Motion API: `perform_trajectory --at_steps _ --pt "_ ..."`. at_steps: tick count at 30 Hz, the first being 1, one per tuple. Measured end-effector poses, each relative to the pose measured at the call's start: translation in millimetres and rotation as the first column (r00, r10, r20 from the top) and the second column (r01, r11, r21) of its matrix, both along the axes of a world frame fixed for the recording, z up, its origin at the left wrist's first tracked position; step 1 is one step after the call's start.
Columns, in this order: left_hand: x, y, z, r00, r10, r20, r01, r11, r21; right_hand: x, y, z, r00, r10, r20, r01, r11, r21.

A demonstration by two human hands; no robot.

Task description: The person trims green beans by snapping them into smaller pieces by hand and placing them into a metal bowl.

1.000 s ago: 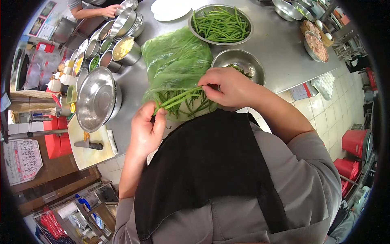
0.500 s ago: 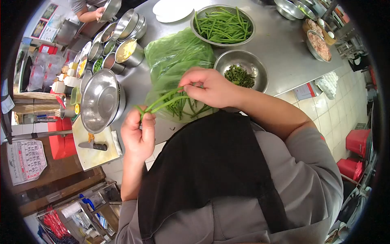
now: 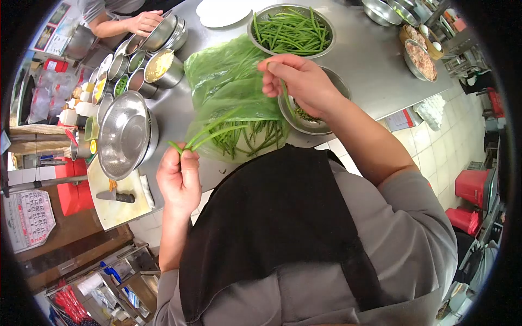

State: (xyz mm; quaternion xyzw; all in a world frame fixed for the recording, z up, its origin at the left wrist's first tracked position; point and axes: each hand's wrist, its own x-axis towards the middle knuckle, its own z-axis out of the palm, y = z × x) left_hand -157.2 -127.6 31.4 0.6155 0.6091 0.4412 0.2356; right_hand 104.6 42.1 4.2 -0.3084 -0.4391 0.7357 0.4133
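Note:
My left hand [image 3: 180, 176] pinches several long green beans [image 3: 215, 133] by one end, in front of the green plastic bag [image 3: 231, 81]. More beans [image 3: 244, 138] show at the bag's near opening. My right hand [image 3: 299, 81] is raised over the left part of a metal bowl [image 3: 341, 82], its fingers pinched on a thin green bean piece [image 3: 286, 96] that hangs down. Small dark green bits [image 3: 304, 112] lie in that bowl, partly hidden by my hand. Behind it a perforated colander [image 3: 333, 39] holds many whole beans [image 3: 293, 31].
Metal bowls [image 3: 124, 133] stand at the left beside a cutting board [image 3: 117, 211] with a knife [image 3: 116, 196]. A co-worker's hand [image 3: 145, 23] touches stacked bowls [image 3: 163, 33] at the back left. White plates [image 3: 224, 12] lie at the back; a meat bowl [image 3: 420, 61] stands far right.
My right hand has moved from the beans over the bag to above the metal bowl, carrying a piece. My left hand has shifted slightly left. The co-worker's hand has moved onto the stacked bowls.

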Motion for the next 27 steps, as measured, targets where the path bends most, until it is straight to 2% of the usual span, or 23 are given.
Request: perform_trajectory --at_steps 2,5,7,10,13,15,16,17,19,22,23,26,27 --pt "0.5 1.9 0.4 0.999 0.009 0.051 -0.006 0.998 -0.055 9.6 -4.2 0.7 0.998 -0.045 -0.039 0.042 0.996 -0.083" --pt "8.6 17.1 -4.5 0.939 -0.062 0.339 0.136 0.971 -0.198 10.5 -8.2 -6.7 0.976 -0.062 -0.207 0.022 0.981 -0.192" --pt "30.3 26.5 -15.3 0.827 -0.135 0.546 0.290 0.934 -0.210 -0.8 -14.0 -12.0 0.966 -0.017 -0.258 -0.034 0.980 -0.194" --pt "60.4 42.0 -15.0 0.797 -0.283 0.533 0.471 0.844 -0.256 -19.9 -29.7 5.9 0.957 -0.017 -0.290 -0.072 0.953 -0.293" --pt "66.1 50.5 -26.8 0.727 -0.326 0.604 0.599 0.732 -0.326 -31.0 -34.8 15.3 0.943 -0.047 -0.331 -0.067 0.943 -0.326" --pt "68.7 52.0 -24.4 0.659 -0.319 0.681 0.652 0.695 -0.304 -27.0 -32.2 13.3 0.982 0.008 -0.190 -0.041 0.984 -0.173" --pt "67.1 51.2 -24.0 0.665 -0.309 0.680 0.630 0.721 -0.289 -23.2 -31.0 12.1 0.993 0.026 -0.115 -0.037 0.995 -0.096" --pt "63.4 49.4 -23.3 0.671 -0.297 0.679 0.606 0.747 -0.273 -15.2 -28.3 10.7 0.998 0.061 0.024 -0.062 0.995 0.073" --pt "55.7 47.5 -20.5 0.719 -0.289 0.633 0.537 0.808 -0.241 5.2 -21.6 7.7 0.950 0.062 0.306 -0.182 0.906 0.382" --pt "41.4 45.7 -16.4 0.779 -0.347 0.523 0.515 0.829 -0.217 19.4 -26.2 10.9 0.882 0.043 0.469 -0.275 0.856 0.438" --pt "40.6 45.2 -16.2 0.791 -0.347 0.504 0.504 0.837 -0.215 23.6 -28.4 13.3 0.811 -0.039 0.584 -0.353 0.763 0.542" --pt "41.0 42.2 -11.1 0.829 -0.366 0.423 0.485 0.847 -0.218 23.6 -30.3 7.3 0.747 -0.150 0.647 -0.471 0.568 0.675" --pt "41.7 41.5 -8.6 0.831 -0.384 0.402 0.495 0.840 -0.222 21.0 -32.4 10.1 0.747 -0.164 0.644 -0.465 0.564 0.683"
